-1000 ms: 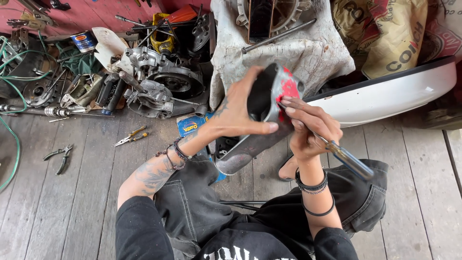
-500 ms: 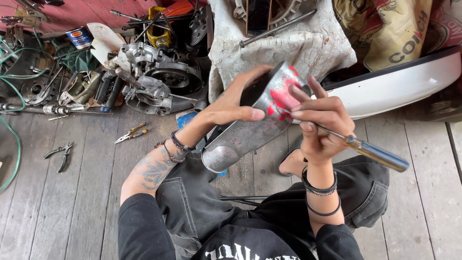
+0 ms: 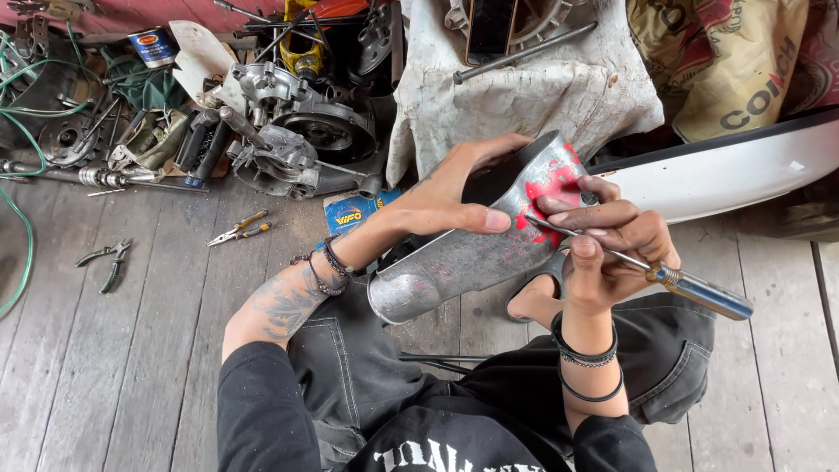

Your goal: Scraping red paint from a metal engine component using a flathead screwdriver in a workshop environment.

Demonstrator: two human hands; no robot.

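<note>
The left hand [image 3: 454, 197] grips the top of a grey metal cover [image 3: 476, 245] with red paint patches, held tilted above the person's lap. The right hand [image 3: 612, 249] is closed on a screwdriver [image 3: 673, 280], its tip touching the cover's red end. Pliers [image 3: 238, 229] lie on the wooden floor [image 3: 157, 350] left of the cover, with an engine block [image 3: 297, 131] beyond them.

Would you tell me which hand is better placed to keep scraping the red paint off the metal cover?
Right hand: it holds the screwdriver, tip on the red paint; the left hand steadies the metal cover.
</note>
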